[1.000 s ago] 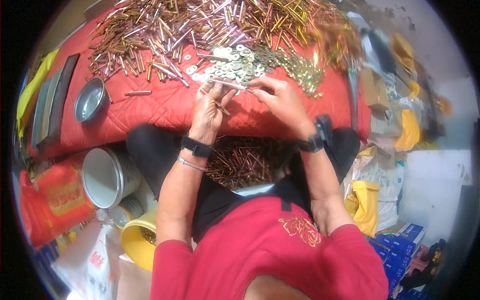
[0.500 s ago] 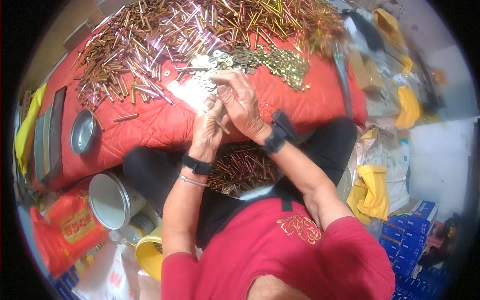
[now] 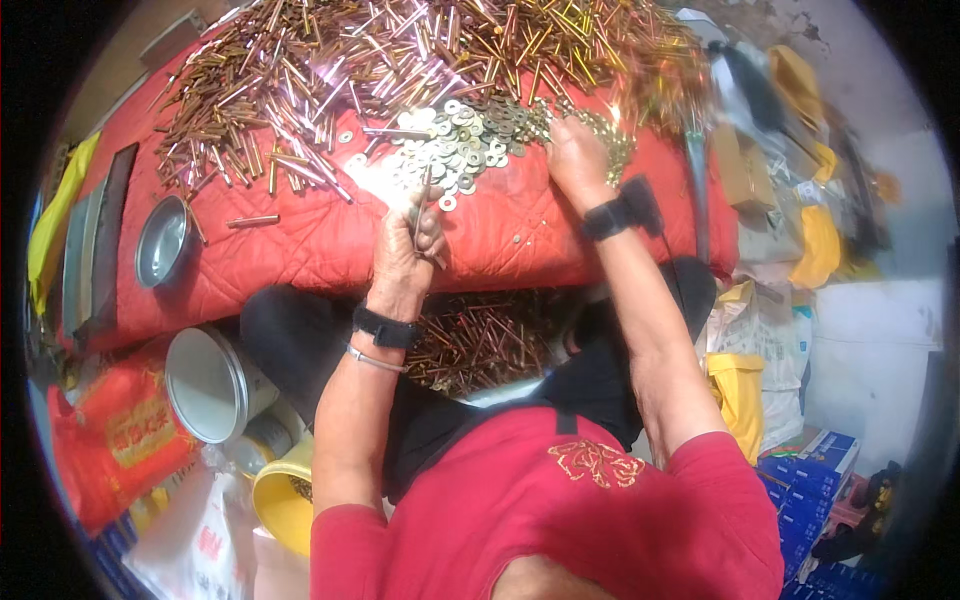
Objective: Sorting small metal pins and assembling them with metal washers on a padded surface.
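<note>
Upright in my left hand (image 3: 402, 245) is a thin metal rod (image 3: 425, 192), with the fingers curled round its lower part. The hand is just in front of a heap of flat round washers (image 3: 462, 160), partly washed out by glare. My right hand (image 3: 580, 165) reaches to the near left side of a spread of small brass-coloured pieces (image 3: 622, 148), probably nuts. Its fingers are bunched together, and their tips are hidden, so what they hold cannot be made out. Behind both hands lies a large pile of copper-coloured metal rods (image 3: 400, 60).
A red quilted cloth (image 3: 330, 250) covers the work surface. On its left sit a metal bowl (image 3: 162, 242) and a loose rod (image 3: 253, 221). More rods (image 3: 480, 340) lie between my legs. A white bucket (image 3: 205, 385) and yellow bucket (image 3: 285, 500) stand lower left.
My hands, together before, are now apart. My right hand has moved right to the small brass pieces, uncovering more washers. My left hand stays near the washers with the rod.
</note>
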The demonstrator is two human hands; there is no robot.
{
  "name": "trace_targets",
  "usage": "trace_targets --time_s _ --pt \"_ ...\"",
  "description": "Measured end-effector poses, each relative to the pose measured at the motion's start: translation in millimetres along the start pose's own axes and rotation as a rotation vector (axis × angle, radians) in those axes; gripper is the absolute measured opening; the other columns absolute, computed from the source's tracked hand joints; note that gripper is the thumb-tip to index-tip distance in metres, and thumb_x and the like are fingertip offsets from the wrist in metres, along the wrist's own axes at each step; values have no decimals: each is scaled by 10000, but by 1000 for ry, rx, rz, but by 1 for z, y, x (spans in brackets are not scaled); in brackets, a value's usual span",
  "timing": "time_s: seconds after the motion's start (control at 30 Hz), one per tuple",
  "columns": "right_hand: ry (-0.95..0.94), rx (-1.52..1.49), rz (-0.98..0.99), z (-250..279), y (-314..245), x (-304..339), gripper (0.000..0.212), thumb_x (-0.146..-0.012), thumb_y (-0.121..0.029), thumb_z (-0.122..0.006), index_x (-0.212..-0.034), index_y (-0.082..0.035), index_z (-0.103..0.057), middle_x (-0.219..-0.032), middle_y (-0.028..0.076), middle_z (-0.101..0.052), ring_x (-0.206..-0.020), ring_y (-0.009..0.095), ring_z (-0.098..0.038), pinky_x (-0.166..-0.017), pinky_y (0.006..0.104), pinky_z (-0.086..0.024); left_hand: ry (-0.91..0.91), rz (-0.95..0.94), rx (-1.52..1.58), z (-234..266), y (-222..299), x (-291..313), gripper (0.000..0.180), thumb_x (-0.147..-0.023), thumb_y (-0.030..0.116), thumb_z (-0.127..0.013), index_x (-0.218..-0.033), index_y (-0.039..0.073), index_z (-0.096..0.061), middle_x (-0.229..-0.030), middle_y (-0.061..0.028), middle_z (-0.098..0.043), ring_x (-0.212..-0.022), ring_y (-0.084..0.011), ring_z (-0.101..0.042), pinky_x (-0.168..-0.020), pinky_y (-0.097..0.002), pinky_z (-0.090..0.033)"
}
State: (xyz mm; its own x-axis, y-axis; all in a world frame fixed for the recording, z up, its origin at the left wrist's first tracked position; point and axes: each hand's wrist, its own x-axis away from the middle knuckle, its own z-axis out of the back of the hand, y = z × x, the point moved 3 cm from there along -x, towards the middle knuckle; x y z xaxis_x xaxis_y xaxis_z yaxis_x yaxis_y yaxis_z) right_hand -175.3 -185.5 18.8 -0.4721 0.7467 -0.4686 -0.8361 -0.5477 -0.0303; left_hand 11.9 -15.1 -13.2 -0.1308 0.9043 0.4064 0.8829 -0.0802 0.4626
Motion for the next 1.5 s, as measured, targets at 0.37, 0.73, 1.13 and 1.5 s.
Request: trace_targets --time_s 0.37,0.73,1.13,1.5 --pt "29 101 221 18 -21 18 78 -746 -114 -573 -724 -65 -630 -786 106 -570 -800 284 -570 -682 403 -450 -15 -16 -149 -5 -2 6 206 -890 204 -578 -904 -1 -592 -585 25 -461 -408 -23 -317 -358 -174 -238" --pt "-51 -380 213 13 -36 22 76 -774 -52 -608 -848 -35 -618 -837 118 -565 -812 289 -574 -737 402 -475 -165 7 -299 -5 -11 7 179 -886 227 -575 -870 53 -614 -601 57 -446 -436 -9 -313 -378 -158 -229" --pt "-316 -1457 -246 63 -81 51 146 -922 -40 -532 -1028 -7 -626 -871 36 -647 -785 92 -610 -726 232 -502 -221 -77 -508 -25 -10 27 192 -881 247 -596 -816 70 -636 -543 88 -394 -417 -9 -281 -374 -190 -183" --pt "-350 -1474 -110 79 -76 43 106 -835 35 -612 -932 -6 -630 -901 32 -626 -834 102 -599 -770 240 -490 -459 230 -241 -26 -9 26 196 -879 224 -598 -828 40 -640 -537 84 -376 -423 -13 -289 -375 -188 -192"
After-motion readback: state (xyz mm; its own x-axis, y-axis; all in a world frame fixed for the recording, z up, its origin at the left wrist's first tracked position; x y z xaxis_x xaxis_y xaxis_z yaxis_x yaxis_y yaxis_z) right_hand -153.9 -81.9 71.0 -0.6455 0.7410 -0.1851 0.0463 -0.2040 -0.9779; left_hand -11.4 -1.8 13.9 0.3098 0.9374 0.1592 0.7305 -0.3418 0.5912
